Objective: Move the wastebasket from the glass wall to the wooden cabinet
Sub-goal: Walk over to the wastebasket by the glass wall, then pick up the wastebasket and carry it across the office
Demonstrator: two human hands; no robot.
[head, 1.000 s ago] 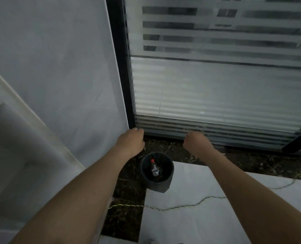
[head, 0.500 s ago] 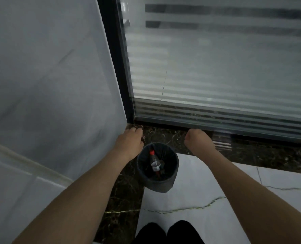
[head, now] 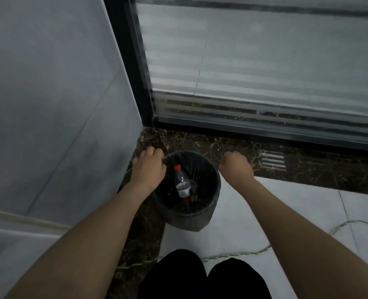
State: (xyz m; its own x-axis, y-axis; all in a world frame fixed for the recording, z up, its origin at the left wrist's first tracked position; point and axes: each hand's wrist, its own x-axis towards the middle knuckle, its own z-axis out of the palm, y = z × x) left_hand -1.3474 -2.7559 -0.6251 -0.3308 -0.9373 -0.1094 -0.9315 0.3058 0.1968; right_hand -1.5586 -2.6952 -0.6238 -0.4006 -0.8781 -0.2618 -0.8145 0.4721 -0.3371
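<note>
Wastebasket beside glass wall, bottle inside. Left hand curled at rim; right hand fisted, empty. Advice: grip both sides, lift level.

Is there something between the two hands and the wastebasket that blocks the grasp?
Nothing visible does. The left hand is at the left rim of the wastebasket and the right hand is beside its right rim, with bare floor around. The plastic bottle lies inside, clear of the rim.
</note>
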